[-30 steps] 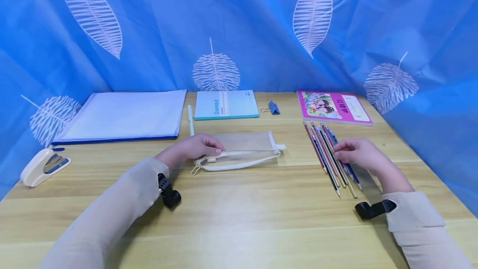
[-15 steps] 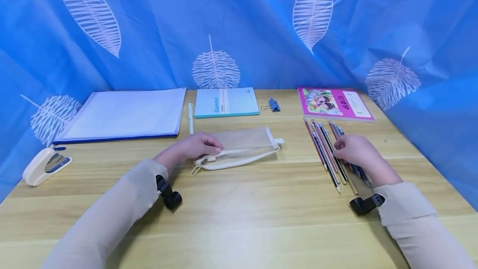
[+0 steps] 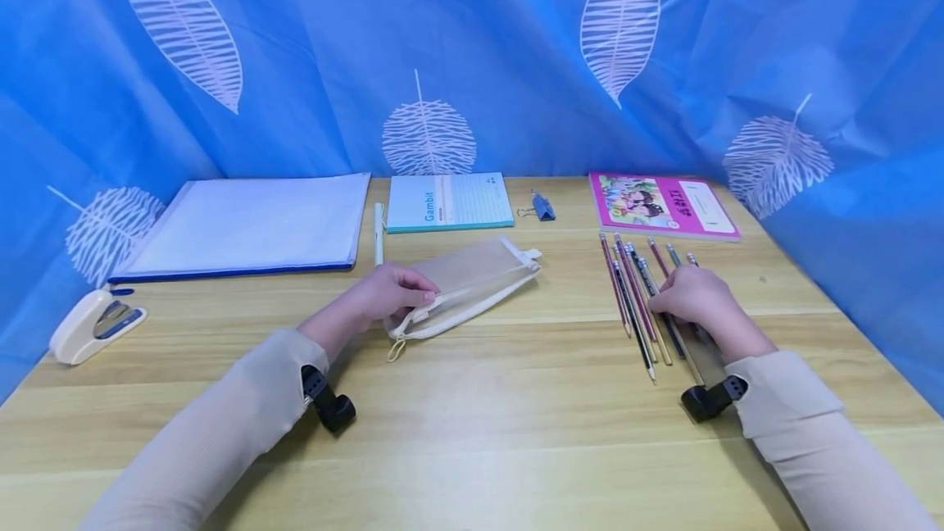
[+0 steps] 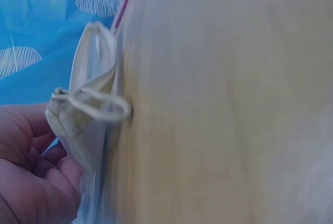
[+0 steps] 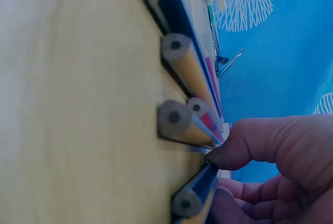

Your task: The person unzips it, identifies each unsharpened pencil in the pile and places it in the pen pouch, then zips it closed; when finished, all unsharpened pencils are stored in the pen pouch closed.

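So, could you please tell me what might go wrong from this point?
The pencils lie loose side by side, so the right hand, gathering several, might scatter or roll some. The mesh pencil pouch is limp and held only at its zipper end by the left hand, so its mouth may sag shut.

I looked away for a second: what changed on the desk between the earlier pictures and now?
The left hand has swung the mesh pencil pouch so its far end points away from the person, toward the notebooks. The right hand drew back toward the person over the pencils, separating a few to the right. The stapler, folder and notebooks stayed put.
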Demonstrator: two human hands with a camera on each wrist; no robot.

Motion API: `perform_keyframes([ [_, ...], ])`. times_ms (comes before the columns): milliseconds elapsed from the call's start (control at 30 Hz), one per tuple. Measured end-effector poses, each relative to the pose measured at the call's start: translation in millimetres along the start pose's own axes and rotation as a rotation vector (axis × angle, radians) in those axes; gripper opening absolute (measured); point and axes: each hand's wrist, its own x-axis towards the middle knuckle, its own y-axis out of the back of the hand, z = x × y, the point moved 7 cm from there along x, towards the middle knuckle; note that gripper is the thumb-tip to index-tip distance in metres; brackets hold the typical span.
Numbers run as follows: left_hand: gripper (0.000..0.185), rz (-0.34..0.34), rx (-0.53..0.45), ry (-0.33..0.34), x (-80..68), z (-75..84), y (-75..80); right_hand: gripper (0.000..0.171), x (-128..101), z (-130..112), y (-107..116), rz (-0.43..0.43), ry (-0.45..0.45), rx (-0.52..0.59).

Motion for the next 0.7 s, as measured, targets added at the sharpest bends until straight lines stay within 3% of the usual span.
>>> perform_keyframes([
  [133, 0.022, 0.035, -0.017, -0.001, -0.9, 2.8, -0.4, 0.036, 1.9, -0.2, 0.3, -0.019, -0.010, 0.031],
  [300, 0.021, 0.049, -0.030, 0.017, -0.8, 1.5, -1.9, 0.022, 3.5, -3.5, 0.2, 0.001, -0.009, 0.069],
  [700, 0.023, 0.026, -0.042, 0.001, -0.2, 1.7, -6.8, 0.037, -0.8, 5.4, -2.8, -0.009, 0.022, 0.306],
])
